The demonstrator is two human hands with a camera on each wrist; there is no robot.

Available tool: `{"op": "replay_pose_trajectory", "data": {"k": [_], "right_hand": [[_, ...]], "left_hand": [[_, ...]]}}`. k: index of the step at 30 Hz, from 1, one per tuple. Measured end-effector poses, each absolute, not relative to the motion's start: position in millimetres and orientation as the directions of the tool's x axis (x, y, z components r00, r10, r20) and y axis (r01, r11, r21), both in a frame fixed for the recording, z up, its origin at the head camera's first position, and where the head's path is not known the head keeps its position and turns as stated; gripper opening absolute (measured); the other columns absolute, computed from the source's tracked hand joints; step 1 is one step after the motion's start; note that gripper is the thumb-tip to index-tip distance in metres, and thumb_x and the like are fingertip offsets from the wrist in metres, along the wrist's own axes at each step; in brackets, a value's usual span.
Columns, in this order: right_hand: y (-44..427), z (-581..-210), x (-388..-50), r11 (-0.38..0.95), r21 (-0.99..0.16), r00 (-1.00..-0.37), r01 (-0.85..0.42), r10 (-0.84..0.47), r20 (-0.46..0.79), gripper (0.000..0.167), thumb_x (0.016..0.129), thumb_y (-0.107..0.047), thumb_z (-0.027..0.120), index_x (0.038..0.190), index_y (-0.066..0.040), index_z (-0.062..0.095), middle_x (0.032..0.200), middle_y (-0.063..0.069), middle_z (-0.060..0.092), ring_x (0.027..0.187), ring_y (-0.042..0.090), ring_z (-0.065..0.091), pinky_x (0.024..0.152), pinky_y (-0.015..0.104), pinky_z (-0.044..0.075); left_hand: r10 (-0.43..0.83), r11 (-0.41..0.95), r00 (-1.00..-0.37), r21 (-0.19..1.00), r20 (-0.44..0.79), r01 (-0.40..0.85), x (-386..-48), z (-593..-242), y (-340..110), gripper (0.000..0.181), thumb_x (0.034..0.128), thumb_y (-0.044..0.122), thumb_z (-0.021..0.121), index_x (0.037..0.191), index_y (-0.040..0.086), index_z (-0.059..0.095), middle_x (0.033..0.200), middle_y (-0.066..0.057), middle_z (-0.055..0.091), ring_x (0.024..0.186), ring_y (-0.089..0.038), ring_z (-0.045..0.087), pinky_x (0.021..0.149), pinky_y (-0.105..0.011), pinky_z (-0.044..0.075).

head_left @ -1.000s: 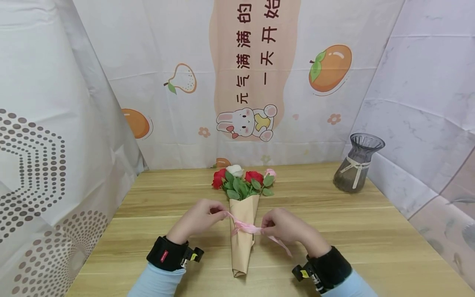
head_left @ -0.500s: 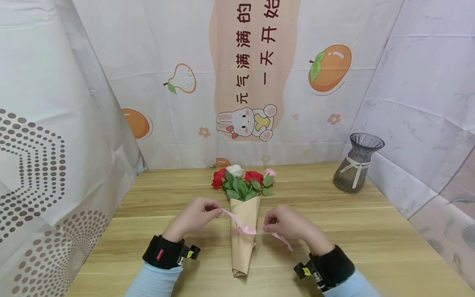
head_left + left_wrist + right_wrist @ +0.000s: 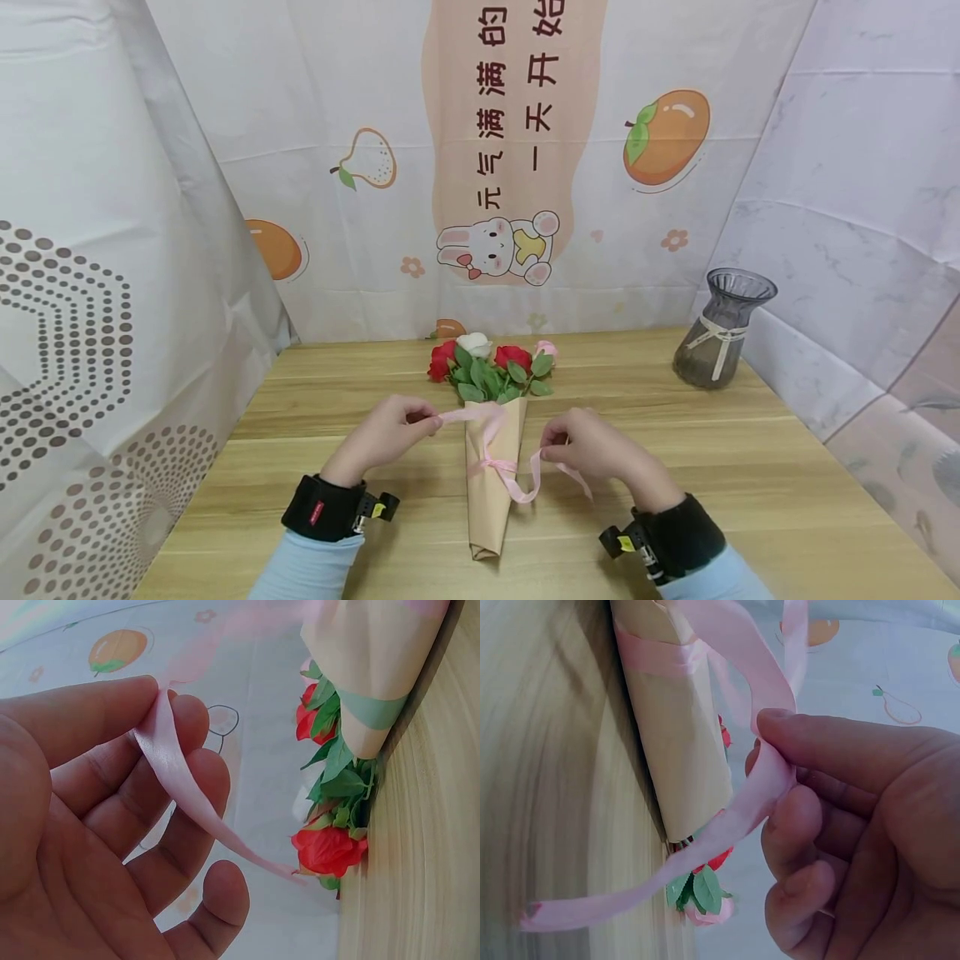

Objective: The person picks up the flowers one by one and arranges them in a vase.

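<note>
A bouquet wrapped in tan paper [image 3: 491,508] lies on the table, its red, white and pink roses [image 3: 513,359] towards the back. Pink ribbon [image 3: 498,465] circles the wrap at about mid-length. To its left, the left hand [image 3: 386,437] pinches one ribbon end between thumb and forefinger; in the left wrist view that ribbon [image 3: 180,769] hangs past the fingers. On the other side the right hand [image 3: 592,450] pinches the other end, which sags in a loop towards the wrap. A loose tail [image 3: 592,907] dangles from the right fingers in the right wrist view.
A grey glass vase [image 3: 717,342] with a pale bow stands at the back right of the wooden table [image 3: 360,375]. A printed cloth [image 3: 360,250] hangs behind the table, with more cloth on both sides.
Both hands have moved apart and slightly up. The ribbon, earlier stretched across the wrap, now hangs slack in curves on both sides of a small knot-like crossing.
</note>
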State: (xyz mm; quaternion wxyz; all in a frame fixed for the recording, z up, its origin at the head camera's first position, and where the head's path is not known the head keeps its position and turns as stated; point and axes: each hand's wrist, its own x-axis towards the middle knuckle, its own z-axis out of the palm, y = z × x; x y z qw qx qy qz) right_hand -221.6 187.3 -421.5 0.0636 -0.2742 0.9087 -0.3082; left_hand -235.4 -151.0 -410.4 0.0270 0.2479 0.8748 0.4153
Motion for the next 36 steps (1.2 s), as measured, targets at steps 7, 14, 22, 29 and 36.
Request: {"op": "replay_pose_trajectory", "data": {"k": [7,14,22,29,36], "right_hand": [[194,-417,-223,0.647,-0.61,-0.849,-0.458,-0.522,0.085,0.01,0.094,-0.011,0.072,0.084,-0.014,0.073,0.07,-0.01,0.06,0.061,0.008,0.054,0.054,0.026,0.045],[209,-414,-227,0.594,-0.669,-0.853,-0.447,-0.509,0.119,0.009,0.096,-0.011,0.07,0.087,-0.013,0.072,0.071,-0.005,0.06,0.056,0.008,0.053,0.054,0.027,0.046],[229,-413,-233,0.592,-0.693,-0.874,-0.412,-0.471,0.118,0.01,0.096,-0.013,0.07,0.086,-0.012,0.071,0.068,-0.005,0.058,0.054,0.01,0.052,0.051,0.027,0.044],[245,-417,-238,0.612,-0.686,-0.884,-0.394,-0.456,0.101,0.009,0.096,-0.011,0.07,0.087,-0.01,0.072,0.066,-0.005,0.057,0.053,0.011,0.052,0.052,0.028,0.045],[254,-423,-242,0.633,-0.678,-0.891,-0.375,-0.447,0.076,0.009,0.094,-0.012,0.072,0.085,-0.011,0.071,0.068,-0.004,0.058,0.053,0.013,0.053,0.052,0.029,0.045]], "left_hand": [[0.432,0.548,-0.888,0.736,0.158,0.398,-237,-407,-160,0.017,0.1005,0.024,0.067,0.087,0.016,0.073,0.084,-0.003,0.068,0.076,-0.016,0.058,0.069,-0.035,0.048],[0.348,0.573,-0.927,0.75,0.142,0.33,-238,-403,-172,0.014,0.1002,0.025,0.067,0.094,0.015,0.076,0.086,-0.002,0.069,0.079,-0.017,0.06,0.07,-0.035,0.05],[0.283,0.602,-0.948,0.742,0.147,0.295,-241,-402,-191,0.012,0.0998,0.019,0.068,0.092,0.012,0.073,0.084,-0.007,0.067,0.073,-0.018,0.055,0.064,-0.034,0.047],[0.261,0.663,-0.957,0.696,0.131,0.276,-245,-404,-207,0.011,0.0988,0.015,0.068,0.094,0.007,0.073,0.083,-0.002,0.064,0.075,-0.019,0.055,0.067,-0.036,0.046],[0.267,0.737,-0.955,0.611,0.129,0.289,-249,-413,-218,0.009,0.0968,0.008,0.068,0.088,0.007,0.07,0.08,0.0,0.061,0.073,-0.017,0.054,0.067,-0.035,0.046]]}}
